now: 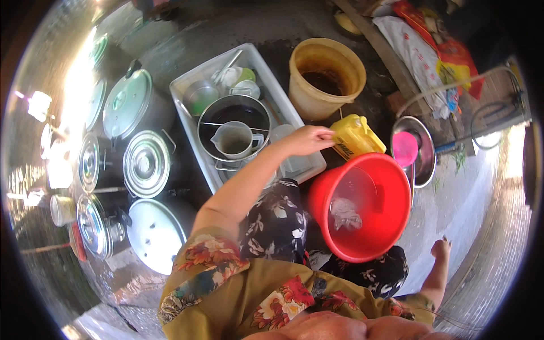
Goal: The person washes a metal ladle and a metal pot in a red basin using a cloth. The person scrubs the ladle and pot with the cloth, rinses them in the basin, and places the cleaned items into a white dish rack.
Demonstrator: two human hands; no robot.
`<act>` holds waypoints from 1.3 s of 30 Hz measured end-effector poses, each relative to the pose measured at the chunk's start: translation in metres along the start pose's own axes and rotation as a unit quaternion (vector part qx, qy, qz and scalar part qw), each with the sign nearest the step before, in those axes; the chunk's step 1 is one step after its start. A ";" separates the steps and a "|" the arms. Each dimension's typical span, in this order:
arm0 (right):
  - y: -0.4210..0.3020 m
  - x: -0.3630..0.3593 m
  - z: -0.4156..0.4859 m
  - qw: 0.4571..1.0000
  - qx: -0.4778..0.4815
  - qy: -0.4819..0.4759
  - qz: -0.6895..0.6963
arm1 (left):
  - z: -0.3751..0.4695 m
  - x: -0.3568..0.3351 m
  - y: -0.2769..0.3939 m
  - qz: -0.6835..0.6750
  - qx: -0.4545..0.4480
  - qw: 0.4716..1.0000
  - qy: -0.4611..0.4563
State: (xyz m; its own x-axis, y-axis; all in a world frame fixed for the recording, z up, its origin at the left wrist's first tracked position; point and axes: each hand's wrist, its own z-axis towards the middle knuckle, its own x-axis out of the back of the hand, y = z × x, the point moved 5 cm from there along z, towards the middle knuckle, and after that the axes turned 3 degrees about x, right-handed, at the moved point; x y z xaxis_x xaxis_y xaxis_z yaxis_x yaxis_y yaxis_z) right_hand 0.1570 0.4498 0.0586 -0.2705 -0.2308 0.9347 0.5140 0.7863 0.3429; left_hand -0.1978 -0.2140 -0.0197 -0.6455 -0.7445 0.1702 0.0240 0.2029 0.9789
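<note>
My left hand (pixel 314 139) reaches forward with its fingertips against the side of a yellow plastic jug (pixel 357 134). Whether the fingers grip the jug is hard to see. Close to my knees, a red plastic bucket (pixel 321 199) tilts towards me, with clear liquid and a pale, crumpled patch, perhaps foam, inside. Its rim covers the jug's lower corner. Off to the right, away from everything, hangs my right hand (pixel 441 247); it is small in view and its fingers look mostly curled.
Left of my arm, a white plastic tub (pixel 250 53) holds a steel pot (pixel 212 108), a measuring jug (pixel 233 138) and bowls. Several lidded metal pots (pixel 146 163) stand further left. A stained bucket (pixel 297 93) holds dark liquid. Beside the red bucket lies a steel basin (pixel 427 165).
</note>
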 end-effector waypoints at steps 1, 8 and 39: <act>0.001 0.002 -0.009 0.999 -0.020 0.012 -0.035 | -0.024 0.019 -0.012 -0.009 0.046 0.999 0.021; -0.160 -0.011 0.008 0.994 0.044 0.056 0.088 | -0.092 0.221 -0.194 -0.040 0.128 0.880 0.455; -0.277 -0.050 -0.065 0.995 0.078 0.059 0.022 | -0.113 0.382 -0.437 -0.393 0.223 0.639 0.622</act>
State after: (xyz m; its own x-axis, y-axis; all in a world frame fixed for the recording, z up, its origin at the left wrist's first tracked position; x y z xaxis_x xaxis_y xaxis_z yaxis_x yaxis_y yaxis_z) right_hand 0.0817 0.2063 -0.0773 -0.1479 -0.2530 0.9561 0.3883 0.8742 0.2914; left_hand -0.3684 -0.6590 -0.3696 0.7896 -0.6010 -0.1240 -0.3336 -0.5901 0.7352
